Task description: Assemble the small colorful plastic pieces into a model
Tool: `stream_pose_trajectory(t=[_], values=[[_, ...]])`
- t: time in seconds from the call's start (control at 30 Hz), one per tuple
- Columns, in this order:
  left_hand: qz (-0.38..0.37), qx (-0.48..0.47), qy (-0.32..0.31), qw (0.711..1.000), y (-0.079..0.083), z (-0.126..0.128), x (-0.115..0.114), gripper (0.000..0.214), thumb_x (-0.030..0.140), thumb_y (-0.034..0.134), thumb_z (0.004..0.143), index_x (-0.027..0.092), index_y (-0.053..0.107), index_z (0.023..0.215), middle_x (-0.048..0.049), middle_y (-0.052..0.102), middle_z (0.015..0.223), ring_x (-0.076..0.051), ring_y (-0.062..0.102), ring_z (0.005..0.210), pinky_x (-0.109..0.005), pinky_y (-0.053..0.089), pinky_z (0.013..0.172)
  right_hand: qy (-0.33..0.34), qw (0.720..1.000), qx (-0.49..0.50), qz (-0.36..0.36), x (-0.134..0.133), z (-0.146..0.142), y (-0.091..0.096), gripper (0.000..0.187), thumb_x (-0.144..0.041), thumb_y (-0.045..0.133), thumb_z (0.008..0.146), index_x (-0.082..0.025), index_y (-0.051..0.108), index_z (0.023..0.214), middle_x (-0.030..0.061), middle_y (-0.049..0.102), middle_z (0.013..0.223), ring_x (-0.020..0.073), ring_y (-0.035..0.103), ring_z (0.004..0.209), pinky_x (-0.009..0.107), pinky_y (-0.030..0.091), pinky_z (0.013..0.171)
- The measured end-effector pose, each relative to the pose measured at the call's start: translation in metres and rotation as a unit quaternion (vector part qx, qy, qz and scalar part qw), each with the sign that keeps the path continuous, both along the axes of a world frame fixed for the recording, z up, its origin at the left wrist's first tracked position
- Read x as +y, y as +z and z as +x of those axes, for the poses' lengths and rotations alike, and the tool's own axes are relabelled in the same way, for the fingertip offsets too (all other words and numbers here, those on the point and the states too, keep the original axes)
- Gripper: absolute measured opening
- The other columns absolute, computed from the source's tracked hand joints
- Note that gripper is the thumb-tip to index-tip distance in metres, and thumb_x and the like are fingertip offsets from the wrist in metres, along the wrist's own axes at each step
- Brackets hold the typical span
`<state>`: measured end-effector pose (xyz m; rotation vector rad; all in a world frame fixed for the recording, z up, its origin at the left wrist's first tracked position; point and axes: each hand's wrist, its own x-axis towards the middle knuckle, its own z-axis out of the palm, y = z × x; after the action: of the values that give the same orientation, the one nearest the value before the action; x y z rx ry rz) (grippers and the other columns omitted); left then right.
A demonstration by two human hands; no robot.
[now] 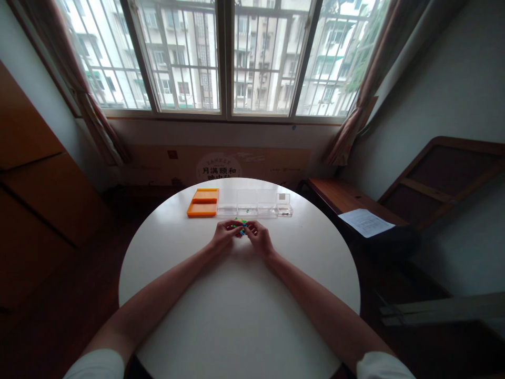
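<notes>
Both my hands meet at the far middle of a round white table. My left hand and my right hand are closed, fingertips pinched together on a small cluster of bright green, blue and yellow pieces. The pieces are too small to name. Just beyond my hands stands a row of clear plastic compartment boxes, with an orange tray at its left end.
A window with bars fills the wall behind the table, with curtains at both sides. A dark wooden bench at the right carries a sheet of paper. Wooden panels stand at the left and far right.
</notes>
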<state>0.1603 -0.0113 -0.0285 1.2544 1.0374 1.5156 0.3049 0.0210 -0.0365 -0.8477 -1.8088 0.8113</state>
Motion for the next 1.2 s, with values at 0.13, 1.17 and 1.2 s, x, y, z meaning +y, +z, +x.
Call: stream_pose_trajectory(t=[0.13,1.17,1.2], values=[[0.006,-0.003,-0.001,1.000,-0.0020,-0.0007,0.0008,0.030,0.031,0.072,0.061,0.010,0.066,0.082,-0.0058,0.064,0.067,-0.012,0.058,0.054,-0.025,0.047,0.053,0.001,1.000,0.000,0.001,-0.0005,-0.0001,0.0002,0.020,-0.031,0.051,0.078,-0.016,0.058,0.088,0.0023,0.061,0.066,0.0138,0.058,0.058,0.023,0.045,0.054],[-0.012,0.005,0.018,1.000,0.0036,0.0007,-0.0015,0.032,0.035,0.072,0.060,0.009,0.066,0.076,-0.0052,0.063,0.061,-0.012,0.057,0.051,-0.024,0.047,0.052,0.003,1.000,0.011,-0.001,-0.0011,-0.0001,0.0012,0.021,-0.034,0.051,0.079,-0.017,0.059,0.087,0.0027,0.061,0.065,0.0140,0.058,0.057,0.024,0.046,0.054],[-0.012,0.005,0.017,1.000,0.0033,0.0007,-0.0014,0.032,0.035,0.072,0.060,0.009,0.066,0.076,-0.0052,0.063,0.061,-0.012,0.058,0.051,-0.025,0.047,0.052,0.002,1.000,0.011,-0.002,-0.0011,-0.0002,0.0011,0.021,-0.034,0.051,0.079,-0.016,0.059,0.087,0.0026,0.061,0.065,0.0139,0.058,0.057,0.024,0.046,0.054]])
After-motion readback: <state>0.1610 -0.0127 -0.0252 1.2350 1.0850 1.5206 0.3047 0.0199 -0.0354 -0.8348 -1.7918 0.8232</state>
